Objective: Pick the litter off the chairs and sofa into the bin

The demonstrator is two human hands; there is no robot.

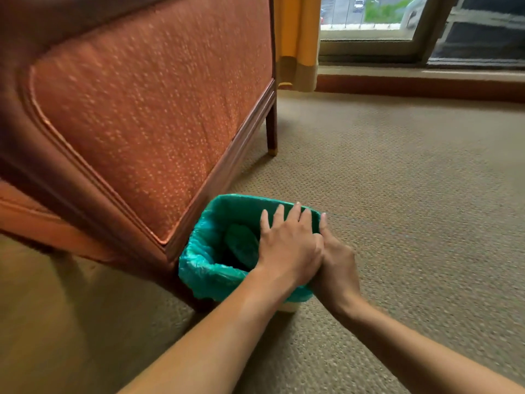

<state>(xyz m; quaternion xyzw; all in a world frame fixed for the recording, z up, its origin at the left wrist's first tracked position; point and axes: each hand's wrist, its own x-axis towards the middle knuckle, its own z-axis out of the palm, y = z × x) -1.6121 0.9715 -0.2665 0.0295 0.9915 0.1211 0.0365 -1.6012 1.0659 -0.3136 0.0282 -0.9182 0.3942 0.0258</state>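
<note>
Head view: our left hand lies flat, fingers spread, over the bin, which stands at 6 o'clock beside the sofa. Our right hand presses against the bin's 3 o'clock rim; we cannot tell its grip.

The small bin's crinkled teal plastic liner looks thin and faintly glossy — its folds catch light. The rust-orange armchair wears coarse, nubby woven cloth flecked pale, framed in smooth dark-stained wood trim. The beige carpet is matt, a tight looped weave — rough-looking. The yellow curtain is soft matt fabric.
</note>
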